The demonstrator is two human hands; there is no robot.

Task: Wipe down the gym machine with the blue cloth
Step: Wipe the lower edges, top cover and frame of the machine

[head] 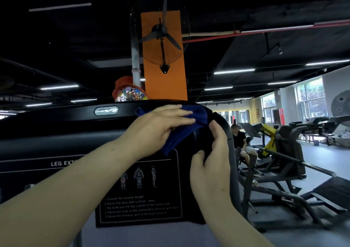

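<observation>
Dim gym behind; your left hand [161, 121] presses the crumpled blue cloth [181, 129] flat-fingered onto the black leg-extension machine's [66, 125] top corner, your right hand [212, 152] gripping its edge. Next, sweep downward.

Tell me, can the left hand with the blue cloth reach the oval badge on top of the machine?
Probably yes. The left hand presses the blue cloth on the same top edge, right of the oval badge, and nothing lies between them.
</observation>
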